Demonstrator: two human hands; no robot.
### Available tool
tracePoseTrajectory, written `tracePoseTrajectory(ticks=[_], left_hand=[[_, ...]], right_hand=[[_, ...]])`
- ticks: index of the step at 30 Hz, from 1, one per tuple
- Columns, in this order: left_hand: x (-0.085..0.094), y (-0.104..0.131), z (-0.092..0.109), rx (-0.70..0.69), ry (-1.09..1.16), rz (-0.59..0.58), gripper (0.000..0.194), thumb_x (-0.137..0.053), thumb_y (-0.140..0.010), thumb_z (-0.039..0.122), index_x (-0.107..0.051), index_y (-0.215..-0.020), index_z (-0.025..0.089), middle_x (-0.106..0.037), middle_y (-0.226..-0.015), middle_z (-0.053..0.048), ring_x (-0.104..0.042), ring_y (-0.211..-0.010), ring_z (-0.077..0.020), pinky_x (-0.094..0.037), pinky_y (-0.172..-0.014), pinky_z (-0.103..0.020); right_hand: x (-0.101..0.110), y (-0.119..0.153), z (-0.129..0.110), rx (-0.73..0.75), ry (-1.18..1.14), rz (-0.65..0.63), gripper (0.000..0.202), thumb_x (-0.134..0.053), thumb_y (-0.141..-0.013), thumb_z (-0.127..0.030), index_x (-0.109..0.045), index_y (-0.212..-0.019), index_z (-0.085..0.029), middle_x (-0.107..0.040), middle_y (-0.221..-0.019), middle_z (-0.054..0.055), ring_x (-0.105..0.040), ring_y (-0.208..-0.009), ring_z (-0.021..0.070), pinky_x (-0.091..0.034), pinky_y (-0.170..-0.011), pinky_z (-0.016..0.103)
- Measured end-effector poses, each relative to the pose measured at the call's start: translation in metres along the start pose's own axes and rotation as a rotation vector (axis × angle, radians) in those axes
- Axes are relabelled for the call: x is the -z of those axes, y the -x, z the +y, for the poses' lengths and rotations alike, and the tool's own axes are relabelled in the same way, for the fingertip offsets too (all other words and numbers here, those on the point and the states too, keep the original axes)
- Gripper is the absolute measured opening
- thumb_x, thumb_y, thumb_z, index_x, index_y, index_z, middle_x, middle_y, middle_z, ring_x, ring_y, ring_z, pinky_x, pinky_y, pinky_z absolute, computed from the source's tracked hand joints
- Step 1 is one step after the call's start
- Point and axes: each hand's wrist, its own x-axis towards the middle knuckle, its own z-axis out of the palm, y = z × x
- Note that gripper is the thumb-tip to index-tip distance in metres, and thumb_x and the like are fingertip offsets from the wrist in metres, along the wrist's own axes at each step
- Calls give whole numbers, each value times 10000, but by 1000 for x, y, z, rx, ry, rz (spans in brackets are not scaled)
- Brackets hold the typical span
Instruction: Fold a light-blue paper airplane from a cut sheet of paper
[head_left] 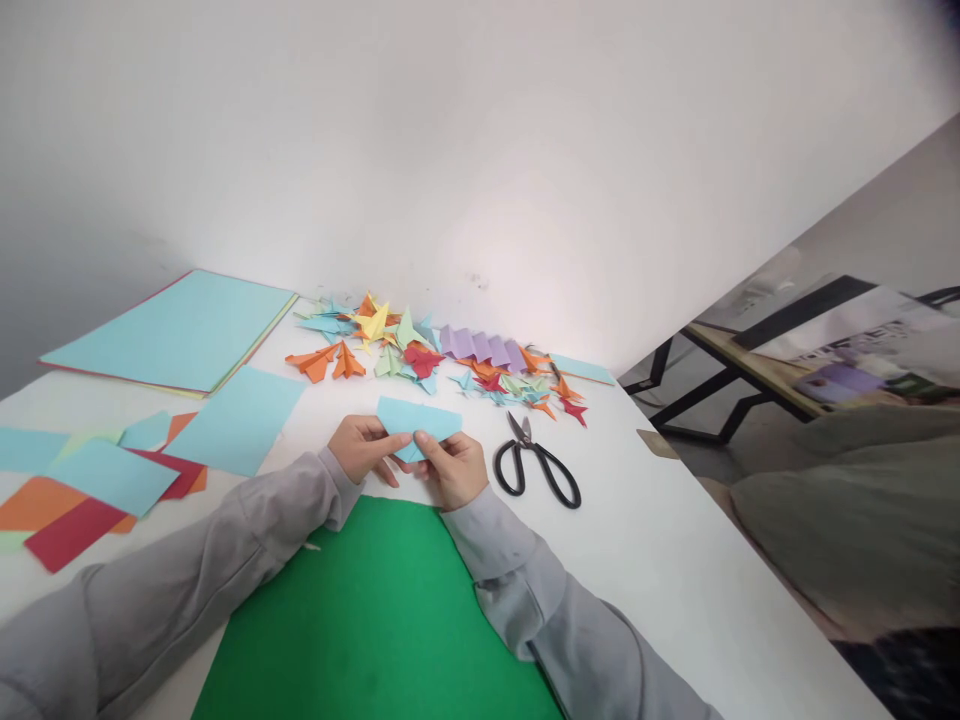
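A small light blue paper [420, 415], with folds at its lower edge, is held between both hands just beyond the green mat [375, 610]. My left hand [366, 448] pinches its left side, thumb on top and fingers beneath. On the right side, my right hand [456, 468] presses the paper with its thumb, fingers partly hidden below. Black-handled scissors [536, 460] lie to the right of my right hand, blades slightly apart. Behind the hands sit several folded paper shapes, among them a yellow one [373, 322], an orange one [313, 362] and a purple pleated strip [484, 347].
Large coloured sheets [180, 325] are stacked at the back left. Loose cut papers [112, 475] overlap at the left, beside a bigger blue sheet [238, 418]. A wall stands behind the white table [645, 560]. Another person's clothed body [847, 510] is at the right.
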Motion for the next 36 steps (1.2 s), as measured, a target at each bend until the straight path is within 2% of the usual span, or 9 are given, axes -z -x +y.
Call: tracePoseTrajectory(ticks=[7, 12, 17, 23, 27, 33, 36], left_hand=[[0, -2, -2, 44, 12, 86, 403, -755, -467, 387, -620, -635, 45, -642, -542, -88, -630, -496, -222, -504, -361, -261], [0, -1, 1, 45, -8, 36, 404, -767, -457, 360, -638, -677, 46, -635, -525, -67, -634, -525, -223, -524, -396, -283], [1, -2, -2, 40, -24, 59, 372, -774, -446, 338, -632, -630, 48, -610, -465, -58, -614, -465, -208, -511, -386, -279], [0, -2, 0, 75, -11, 20, 393, -771, -444, 360, -629, -634, 47, -638, -527, -86, -620, -482, -208, -510, -380, -274], [-2, -1, 3, 52, 2, 57, 405, -779, -415, 366, -615, -605, 48, -594, -450, -53, -596, -440, -190, -496, -353, -270], [-2, -3, 2, 59, 12, 27, 427, -771, -418, 391, -616, -599, 37, -616, -497, -80, -599, -471, -183, -501, -362, -264], [-1, -3, 1, 59, 9, 6, 417, -760, -449, 394, -617, -626, 44, -631, -528, -80, -608, -492, -183, -505, -367, -259]], right_hand=[[1, 1, -1, 13, 28, 12, 260, -698, -586, -367, -573, -572, -140, -523, -375, -36, -459, -328, 83, -352, -345, 198], [1, 2, -3, 36, 78, 42, 257, -694, -599, -342, -541, -529, -146, -498, -348, -49, -433, -312, 68, -329, -345, 190], [-1, 3, -3, 18, 77, 26, 298, -686, -596, -387, -508, -533, -156, -493, -348, -52, -424, -300, 73, -318, -334, 199], [0, 4, -8, 34, 202, 22, 335, -663, -616, -412, -487, -478, -162, -411, -302, -74, -316, -278, 39, -214, -308, 190], [2, 2, -5, 17, 170, 50, 382, -677, -592, -435, -450, -444, -166, -422, -304, -68, -309, -278, 35, -191, -299, 190], [5, -1, 2, -32, 19, -48, 410, -556, -701, -503, -488, -501, -152, -501, -351, -34, -333, -247, 41, -206, -280, 187], [5, -2, 2, -33, -1, -34, 347, -629, -649, -456, -505, -541, -151, -524, -376, -38, -352, -250, 42, -212, -270, 177]])
